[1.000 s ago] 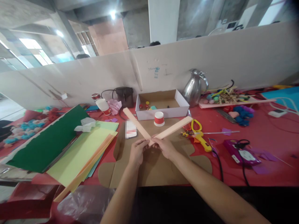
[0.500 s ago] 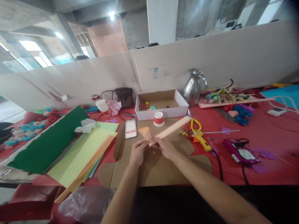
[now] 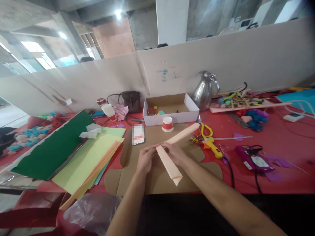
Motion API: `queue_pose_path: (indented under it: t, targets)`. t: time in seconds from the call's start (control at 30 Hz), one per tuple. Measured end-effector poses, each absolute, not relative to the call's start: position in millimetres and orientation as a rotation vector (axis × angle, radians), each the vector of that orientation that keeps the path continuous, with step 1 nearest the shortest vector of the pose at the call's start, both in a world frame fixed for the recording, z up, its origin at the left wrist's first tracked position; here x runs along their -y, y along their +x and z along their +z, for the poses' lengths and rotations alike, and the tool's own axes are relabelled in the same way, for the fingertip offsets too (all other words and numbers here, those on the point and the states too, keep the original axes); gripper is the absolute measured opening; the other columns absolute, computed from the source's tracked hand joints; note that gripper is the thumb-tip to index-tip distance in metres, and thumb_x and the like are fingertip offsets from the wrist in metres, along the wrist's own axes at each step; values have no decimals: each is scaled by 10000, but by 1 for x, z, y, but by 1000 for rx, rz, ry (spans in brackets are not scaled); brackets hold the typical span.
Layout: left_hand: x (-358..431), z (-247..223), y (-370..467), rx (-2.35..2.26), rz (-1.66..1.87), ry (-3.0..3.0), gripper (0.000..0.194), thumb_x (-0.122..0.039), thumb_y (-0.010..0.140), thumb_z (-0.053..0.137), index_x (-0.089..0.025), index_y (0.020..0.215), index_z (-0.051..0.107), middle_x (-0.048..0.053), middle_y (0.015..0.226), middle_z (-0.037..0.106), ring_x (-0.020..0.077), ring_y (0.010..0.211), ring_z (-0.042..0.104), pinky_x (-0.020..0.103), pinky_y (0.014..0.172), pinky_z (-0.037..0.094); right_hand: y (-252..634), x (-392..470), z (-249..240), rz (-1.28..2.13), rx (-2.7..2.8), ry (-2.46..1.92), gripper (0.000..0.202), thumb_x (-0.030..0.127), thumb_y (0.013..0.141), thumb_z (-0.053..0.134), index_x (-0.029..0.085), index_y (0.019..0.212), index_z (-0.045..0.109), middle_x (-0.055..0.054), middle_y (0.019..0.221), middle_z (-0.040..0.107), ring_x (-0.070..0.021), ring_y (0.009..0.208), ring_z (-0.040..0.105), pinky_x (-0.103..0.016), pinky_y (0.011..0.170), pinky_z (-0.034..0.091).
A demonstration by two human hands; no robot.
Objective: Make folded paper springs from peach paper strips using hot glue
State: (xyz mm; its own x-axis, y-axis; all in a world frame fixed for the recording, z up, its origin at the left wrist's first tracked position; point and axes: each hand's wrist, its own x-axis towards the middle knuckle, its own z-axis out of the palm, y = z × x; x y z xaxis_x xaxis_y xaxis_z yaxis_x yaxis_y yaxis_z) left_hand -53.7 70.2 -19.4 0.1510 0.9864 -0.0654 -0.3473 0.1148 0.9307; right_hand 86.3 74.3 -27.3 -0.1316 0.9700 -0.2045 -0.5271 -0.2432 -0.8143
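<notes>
A folded peach paper strip point(image 3: 169, 163) is bent between my two hands. One arm of it points up and right, the other down and right over the flattened brown cardboard point(image 3: 131, 183). My left hand point(image 3: 145, 159) pinches the strip at the bend. Close beside it, my right hand point(image 3: 173, 153) grips the same bend from the other side, and the fingertips of both hands nearly meet. Just beyond the hands stands a red and white paper cup point(image 3: 167, 124).
Behind the cup is a white open box point(image 3: 171, 118). A yellow glue gun point(image 3: 213, 147) and yellow-handled scissors point(image 3: 206, 131) lie at the right, near a purple device point(image 3: 254, 159). Coloured paper sheets point(image 3: 83, 164) and a green board point(image 3: 52, 150) are at the left. A metal jug point(image 3: 203, 93) stands behind.
One arm of the peach strip has swung from the upper left down to the lower right. Both hands stay at the bend with slightly changed fingers.
</notes>
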Motion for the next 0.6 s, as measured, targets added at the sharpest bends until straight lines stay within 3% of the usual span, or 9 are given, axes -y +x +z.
queue_pose_path:
  t: [0.2, 0.4, 0.5, 0.6]
  targets:
    - [-69, -29, -55, -926, 1232, 1038, 244, -290, 688, 727, -124, 862, 767, 117, 888, 746, 240, 861, 673, 337, 827, 491, 87, -72, -28, 1637, 727, -915, 148, 298, 635, 706, 163, 676, 662, -5, 619, 648, -146, 619, 575, -250, 587, 434]
    - [-68, -29, -56, -926, 1195, 1111, 229, -286, 678, 768, -162, 866, 727, 40, 818, 720, 140, 720, 631, 249, 712, 473, 87, -72, -29, 1649, 744, -906, 207, 339, 666, 737, 149, 725, 680, -34, 663, 676, -158, 619, 595, -267, 595, 458]
    - [-71, -28, -57, -844, 1198, 987, 317, -265, 676, 774, -179, 973, 705, 38, 893, 707, 126, 770, 626, 233, 733, 469, 88, -75, -30, 1734, 701, -793, 250, 396, 744, 688, 147, 760, 677, -44, 707, 682, -154, 642, 610, -272, 632, 485]
    - [-75, -28, -56, -786, 1277, 792, 406, -246, 653, 787, -178, 1041, 693, 55, 978, 702, 133, 834, 631, 243, 782, 474, 89, -77, -33, 1774, 690, -660, 182, 324, 751, 687, 171, 846, 664, -35, 778, 692, -156, 720, 637, -279, 700, 511]
